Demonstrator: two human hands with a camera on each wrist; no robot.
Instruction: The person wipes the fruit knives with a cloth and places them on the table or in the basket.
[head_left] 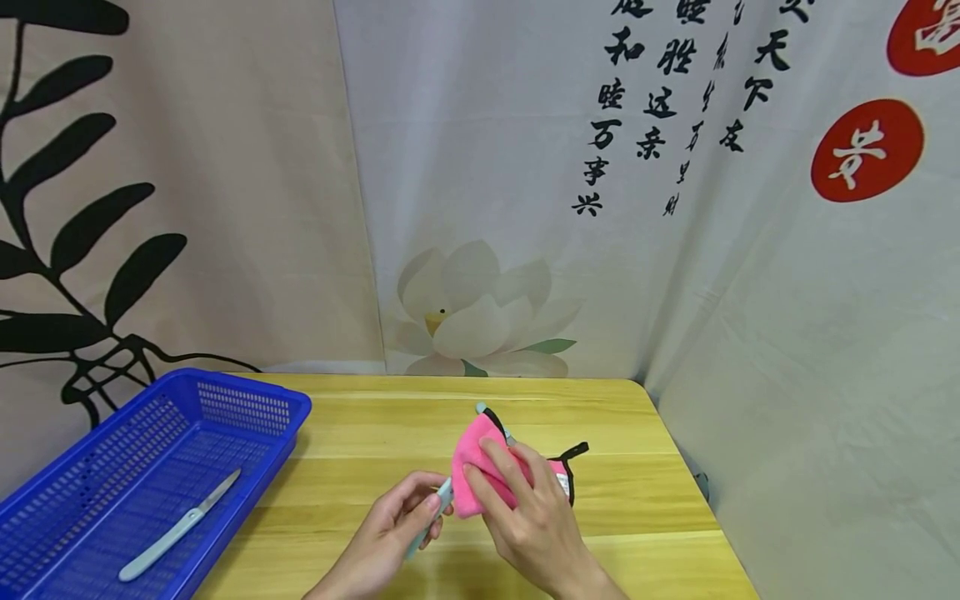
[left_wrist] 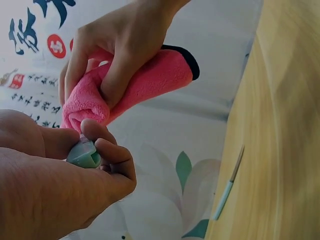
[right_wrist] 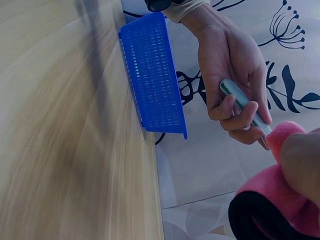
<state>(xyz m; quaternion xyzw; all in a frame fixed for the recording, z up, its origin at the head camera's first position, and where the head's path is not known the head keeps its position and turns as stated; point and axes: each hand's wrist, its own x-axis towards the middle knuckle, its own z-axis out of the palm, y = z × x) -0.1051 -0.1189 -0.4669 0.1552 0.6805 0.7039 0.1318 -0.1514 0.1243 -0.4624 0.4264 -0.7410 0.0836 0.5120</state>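
My left hand [head_left: 393,521] grips the pale green handle of a knife [head_left: 431,521], which the right wrist view also shows between its curled fingers. A pink cloth [head_left: 472,467] with black edging is folded round the front of this knife, so its blade is hidden. With fingers and thumb, my right hand [head_left: 532,517] pinches the cloth about the blade. In the left wrist view the cloth [left_wrist: 145,82] makes a roll against the handle's end. Another knife [left_wrist: 225,197] with a pale handle lies on the table beyond; the cloth mostly covers it in the head view.
A blue perforated plastic basket [head_left: 288,414] stands at the left of the wooden table [head_left: 622,517]. Inside it lies a knife [head_left: 168,537] with a pale handle. Printed curtains [head_left: 487,167] hang behind the table and along its right side.
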